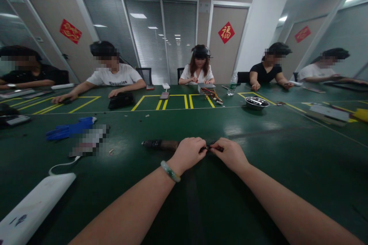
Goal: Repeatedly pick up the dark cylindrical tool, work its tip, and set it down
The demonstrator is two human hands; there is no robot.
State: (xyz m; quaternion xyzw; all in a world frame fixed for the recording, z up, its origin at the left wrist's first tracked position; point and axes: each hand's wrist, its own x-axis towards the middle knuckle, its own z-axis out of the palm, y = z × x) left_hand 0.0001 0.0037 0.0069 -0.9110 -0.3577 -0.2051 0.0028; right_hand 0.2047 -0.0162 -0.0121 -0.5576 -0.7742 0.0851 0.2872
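Observation:
Straight ahead on the green table, a dark cylindrical tool (165, 145) lies sideways, its stepped narrow end pointing left. Its exact kind is unclear. My left hand (189, 151), with a jade-like bangle (170, 171) on the wrist, is closed around its right part. Close by, my right hand (230, 153) is closed, thumb and fingers pinched at the tool's right end. A tiny brass-coloured bit (207, 147) shows between the two hands' fingertips. What exactly the right fingers grip is mostly hidden.
On the left are blue gloves (70, 128), a phone (90, 139) and a white power bank (37, 208) joined by a cable. Several people sit across the table (178, 206). A metal bowl (257, 102) and water bottle (232, 83) stand farther off.

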